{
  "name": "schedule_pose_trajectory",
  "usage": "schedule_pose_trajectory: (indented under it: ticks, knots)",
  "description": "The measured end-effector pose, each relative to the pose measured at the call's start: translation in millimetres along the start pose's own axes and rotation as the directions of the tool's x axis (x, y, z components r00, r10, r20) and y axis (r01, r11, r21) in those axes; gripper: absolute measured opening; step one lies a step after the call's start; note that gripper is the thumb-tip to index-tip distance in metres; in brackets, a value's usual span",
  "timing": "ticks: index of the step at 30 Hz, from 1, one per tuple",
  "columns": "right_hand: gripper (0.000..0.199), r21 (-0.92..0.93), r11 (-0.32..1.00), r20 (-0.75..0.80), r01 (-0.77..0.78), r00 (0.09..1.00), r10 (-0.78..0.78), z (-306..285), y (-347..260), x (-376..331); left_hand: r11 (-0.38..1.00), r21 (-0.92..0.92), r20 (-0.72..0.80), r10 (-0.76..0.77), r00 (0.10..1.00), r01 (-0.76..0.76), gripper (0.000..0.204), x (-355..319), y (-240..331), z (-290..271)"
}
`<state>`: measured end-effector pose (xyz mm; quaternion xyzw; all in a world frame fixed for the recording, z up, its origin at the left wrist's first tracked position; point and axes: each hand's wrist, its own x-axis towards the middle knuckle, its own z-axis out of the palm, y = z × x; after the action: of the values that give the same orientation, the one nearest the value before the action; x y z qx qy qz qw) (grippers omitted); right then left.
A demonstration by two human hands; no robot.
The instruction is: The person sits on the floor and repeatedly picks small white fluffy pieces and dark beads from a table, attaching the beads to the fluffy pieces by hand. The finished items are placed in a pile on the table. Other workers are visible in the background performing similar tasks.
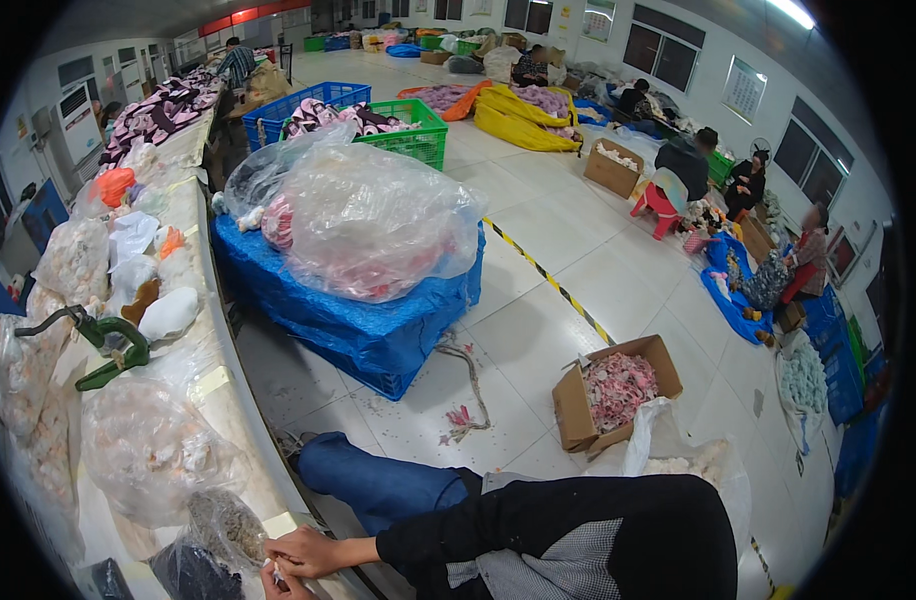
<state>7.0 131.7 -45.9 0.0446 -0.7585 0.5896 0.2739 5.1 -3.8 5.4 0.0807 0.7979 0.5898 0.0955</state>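
Both your hands are together at the table (191, 222) edge, right hand (308, 550) higher in view than left hand (288, 584), fingertips meeting around a small white piece (275, 572); which one grips it, and its long axis, cannot be told. Grey-brown fluff in a clear bag (228, 522) lies just up-left, nearer your right.

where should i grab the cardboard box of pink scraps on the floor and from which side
Probably best by the left and right walls of the cardboard box, both together, coming from above. It stands open at the top, so wall edges are exposed around the pink scraps inside. A white plastic bag crowds its near side, so that approach looks awkward.
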Motion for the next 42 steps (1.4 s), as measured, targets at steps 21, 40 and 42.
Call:
schedule_pose_trajectory:
  ticks: [21,40,42]
  knots:
    - [0.021,0.035,0.998,0.073,-0.056,0.996,0.054,-12,-13,5,0.982,-0.069,-0.016,0.174,0.985,-0.175,0.024,9,-22,-3]
    - [0.020,0.031,0.999,-0.031,0.022,0.999,-0.021,-5,-6,4,0.971,-0.169,-0.015,0.169,0.985,-0.169,0.019,8,-20,-2]
    - [0.021,0.035,0.999,-0.009,0.005,1.000,-0.005,-5,-6,4,0.965,-0.182,-0.020,0.188,0.982,-0.188,0.020,9,-23,-2]
